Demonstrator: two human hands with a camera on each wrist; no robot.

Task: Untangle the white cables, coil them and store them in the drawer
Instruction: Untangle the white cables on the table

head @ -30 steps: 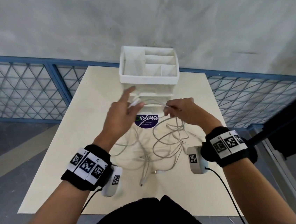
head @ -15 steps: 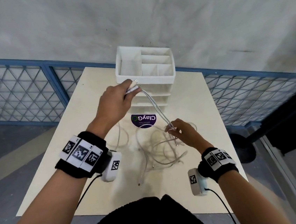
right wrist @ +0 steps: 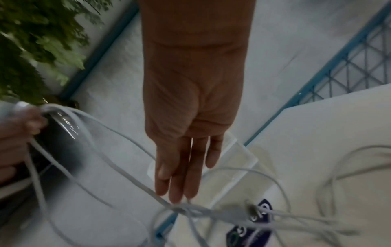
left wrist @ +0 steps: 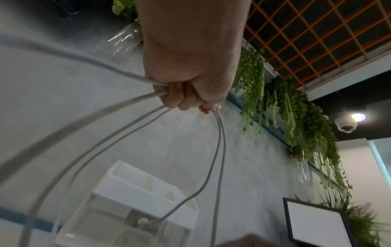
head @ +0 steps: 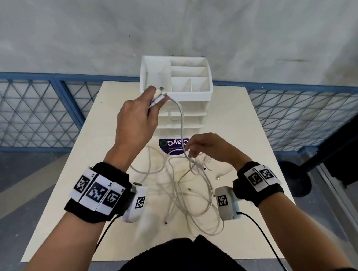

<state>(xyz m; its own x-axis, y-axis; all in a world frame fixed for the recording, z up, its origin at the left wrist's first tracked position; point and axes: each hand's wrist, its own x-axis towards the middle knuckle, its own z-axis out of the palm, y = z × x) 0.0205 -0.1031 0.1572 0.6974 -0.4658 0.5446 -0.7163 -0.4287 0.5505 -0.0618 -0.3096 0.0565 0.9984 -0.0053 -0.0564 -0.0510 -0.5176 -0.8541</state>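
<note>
My left hand (head: 158,96) is raised in front of the white drawer unit (head: 177,87) and pinches two white cable plug ends; in the left wrist view its fingers (left wrist: 186,98) are curled round several strands. One white cable (head: 181,124) hangs from it down to my right hand (head: 190,154), which hovers low over the table. The right wrist view shows straight right fingers (right wrist: 175,183) touching that cable just above a knot (right wrist: 182,208). The other white cables (head: 189,196) lie tangled on the table between my wrists, with loose plugs sticking out.
The drawer unit stands at the far end of the beige table (head: 70,202), with open compartments on top and drawers below. A purple sticker (head: 172,146) lies in front of it. Blue mesh railing (head: 27,111) runs behind, and a black post base (head: 297,176) stands at the right.
My left hand has risen toward the drawer unit with the plug ends, pulling a cable taut. My right hand has slid down that cable to the tangle.
</note>
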